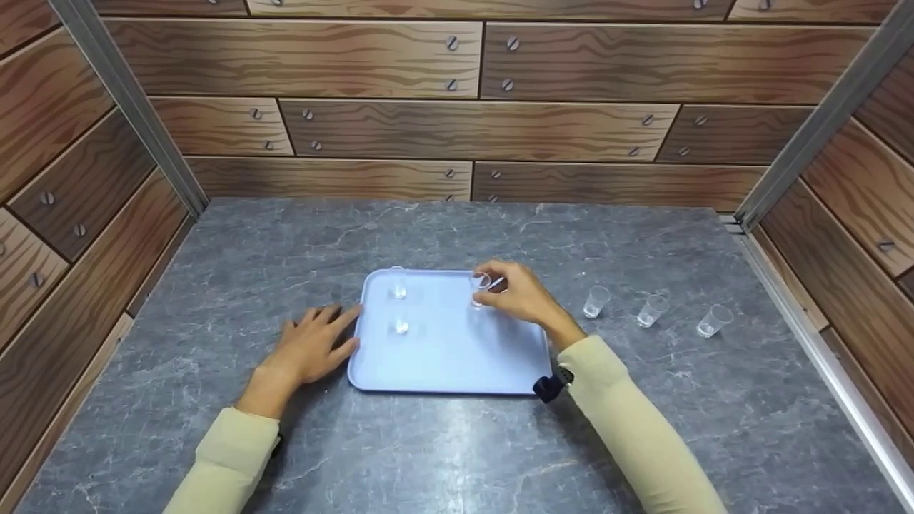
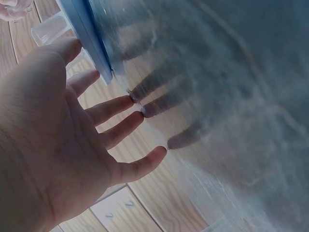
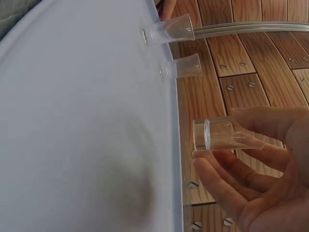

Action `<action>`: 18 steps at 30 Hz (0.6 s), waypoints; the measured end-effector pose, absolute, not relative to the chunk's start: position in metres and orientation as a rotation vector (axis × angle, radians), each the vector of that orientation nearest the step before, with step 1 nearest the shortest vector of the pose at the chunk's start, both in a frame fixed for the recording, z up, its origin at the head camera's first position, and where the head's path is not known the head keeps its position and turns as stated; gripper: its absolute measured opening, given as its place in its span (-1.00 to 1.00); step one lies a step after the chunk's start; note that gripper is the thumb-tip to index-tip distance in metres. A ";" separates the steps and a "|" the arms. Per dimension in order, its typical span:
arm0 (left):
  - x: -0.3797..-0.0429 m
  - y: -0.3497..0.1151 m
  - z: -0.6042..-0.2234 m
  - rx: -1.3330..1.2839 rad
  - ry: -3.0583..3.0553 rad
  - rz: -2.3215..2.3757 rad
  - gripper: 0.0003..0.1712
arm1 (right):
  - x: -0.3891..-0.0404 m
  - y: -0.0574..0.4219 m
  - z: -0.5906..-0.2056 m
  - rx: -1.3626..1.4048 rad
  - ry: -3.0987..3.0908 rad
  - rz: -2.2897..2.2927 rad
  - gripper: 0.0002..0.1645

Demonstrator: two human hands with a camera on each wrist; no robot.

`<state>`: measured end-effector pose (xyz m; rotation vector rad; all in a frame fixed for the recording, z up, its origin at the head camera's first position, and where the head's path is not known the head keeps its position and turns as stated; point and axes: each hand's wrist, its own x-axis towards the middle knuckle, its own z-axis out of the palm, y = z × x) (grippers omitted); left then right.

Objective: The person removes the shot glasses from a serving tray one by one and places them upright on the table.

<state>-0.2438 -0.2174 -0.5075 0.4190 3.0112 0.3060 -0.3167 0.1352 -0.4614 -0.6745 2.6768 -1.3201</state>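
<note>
A light blue tray [image 1: 443, 368] lies on the table. Spread fingers of my left hand [image 1: 307, 348] rest on the tabletop beside it, with the thumb and index fingertip right at its left rim [image 2: 87, 38]. My right hand [image 1: 518, 294] pinches a small clear shot glass [image 3: 224, 134] between thumb and fingers, over the tray's far right part. In the right wrist view its base shows a gap from the tray surface. Two more shot glasses [image 1: 399, 291] [image 1: 401, 327] stand upright on the tray's left side, one behind the other.
Right of the tray, three clear shot glasses [image 1: 596, 302] [image 1: 652, 311] [image 1: 714, 320] stand in a row on the grey marbled table [image 1: 457, 457]. Wood-patterned walls [image 1: 400, 128] and metal posts [image 1: 136, 107] bound the table at the back and sides.
</note>
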 end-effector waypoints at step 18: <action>-0.245 -0.217 -0.508 0.417 3.020 0.297 -0.34 | -0.312 0.152 -0.448 -0.678 2.728 -1.257 -0.58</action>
